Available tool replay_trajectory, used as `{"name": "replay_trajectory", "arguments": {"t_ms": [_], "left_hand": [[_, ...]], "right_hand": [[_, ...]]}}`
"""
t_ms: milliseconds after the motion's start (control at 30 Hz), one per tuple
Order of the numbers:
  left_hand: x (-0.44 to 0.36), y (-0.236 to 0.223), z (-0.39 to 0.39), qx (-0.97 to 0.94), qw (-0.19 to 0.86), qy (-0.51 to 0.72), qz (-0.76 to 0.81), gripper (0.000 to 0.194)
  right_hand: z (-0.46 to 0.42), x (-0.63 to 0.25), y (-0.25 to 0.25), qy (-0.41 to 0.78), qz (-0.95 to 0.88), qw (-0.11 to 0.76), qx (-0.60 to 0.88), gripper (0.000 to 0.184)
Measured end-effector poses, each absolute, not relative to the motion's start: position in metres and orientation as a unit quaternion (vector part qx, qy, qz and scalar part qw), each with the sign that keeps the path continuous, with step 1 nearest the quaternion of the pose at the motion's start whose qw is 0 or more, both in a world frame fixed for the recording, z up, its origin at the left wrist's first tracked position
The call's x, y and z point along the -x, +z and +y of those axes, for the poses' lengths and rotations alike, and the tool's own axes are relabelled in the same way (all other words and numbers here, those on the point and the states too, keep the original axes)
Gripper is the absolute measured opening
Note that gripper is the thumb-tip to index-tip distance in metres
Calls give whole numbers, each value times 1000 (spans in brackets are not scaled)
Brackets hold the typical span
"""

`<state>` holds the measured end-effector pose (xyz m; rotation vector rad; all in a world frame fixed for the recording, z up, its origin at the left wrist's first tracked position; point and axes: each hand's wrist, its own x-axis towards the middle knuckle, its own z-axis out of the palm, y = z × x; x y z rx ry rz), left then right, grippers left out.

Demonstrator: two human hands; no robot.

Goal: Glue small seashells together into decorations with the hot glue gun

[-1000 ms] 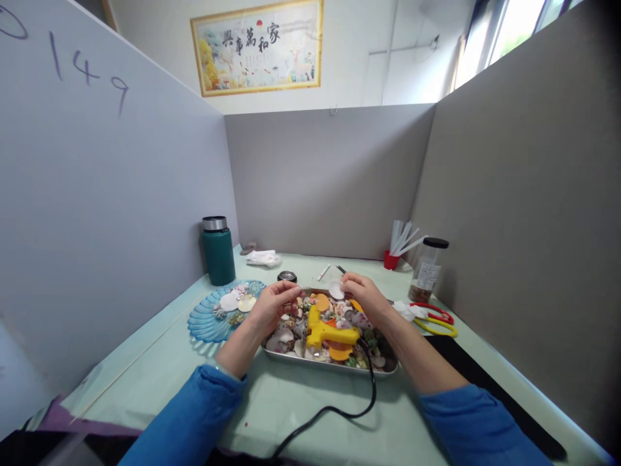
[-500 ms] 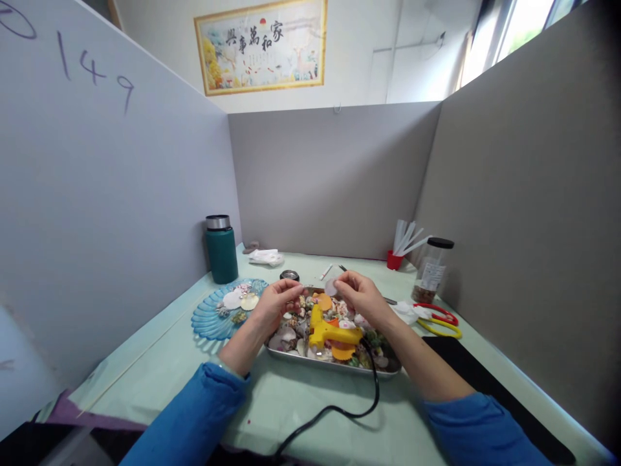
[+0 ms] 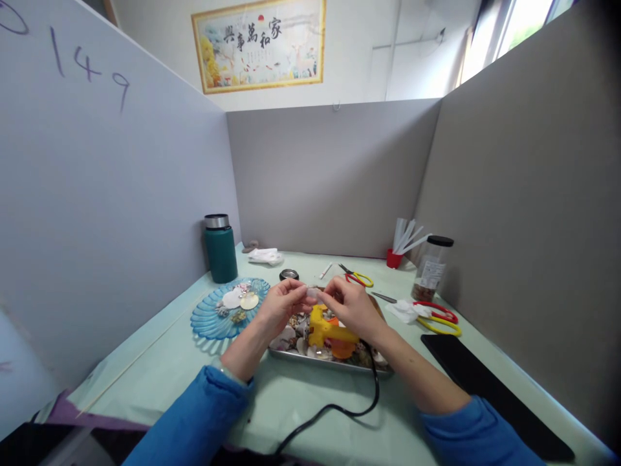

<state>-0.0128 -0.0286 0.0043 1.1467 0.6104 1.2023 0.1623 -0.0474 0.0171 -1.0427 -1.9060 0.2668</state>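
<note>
Over the metal tray (image 3: pixel 310 357), my left hand (image 3: pixel 281 303) and my right hand (image 3: pixel 353 305) meet at the fingertips. Between them is a small pale, translucent disc, seemingly a shell (image 3: pixel 313 292), pinched by both hands. Beneath the hands, a yellow glue gun (image 3: pixel 330 331) lies on a heap of mixed shells (image 3: pixel 286 338) in the tray. Its black cord (image 3: pixel 334 408) runs off the front of the table. To the left, a blue scalloped plate (image 3: pixel 206 320) carries several shells, among them a cream one (image 3: pixel 249 300).
A green bottle (image 3: pixel 220 252) stands behind the plate. Two pairs of scissors (image 3: pixel 359 279) (image 3: pixel 439 317) lie right of the tray, near crumpled tissue (image 3: pixel 406 311). Farther right are a clear jar (image 3: pixel 431 272), a red cup of glue sticks (image 3: pixel 394 258) and a black mat (image 3: pixel 485 388).
My right hand has moved left with the pale shell, bringing it to my left fingertips. The far scissors now show more fully.
</note>
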Motion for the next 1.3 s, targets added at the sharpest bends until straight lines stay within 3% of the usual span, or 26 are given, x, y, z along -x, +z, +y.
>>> {"name": "replay_trajectory", "arguments": {"t_ms": [300,533,800,1300], "left_hand": [[16,5,-25,-443,671,556,208,23],[14,5,-29,-487,666,539,168,20],[12,5,-30,-483,658,543,195,21],[16,1,-27,-458,650,566,216,21]], "right_hand": [[-43,-165,16,177,-770,468,395,29],[-45,-162,16,437,-716,401,369,27],[-47,-162,15,558,-646,379,358,23],[-40,-164,10,537,-625,463,327,28]]}}
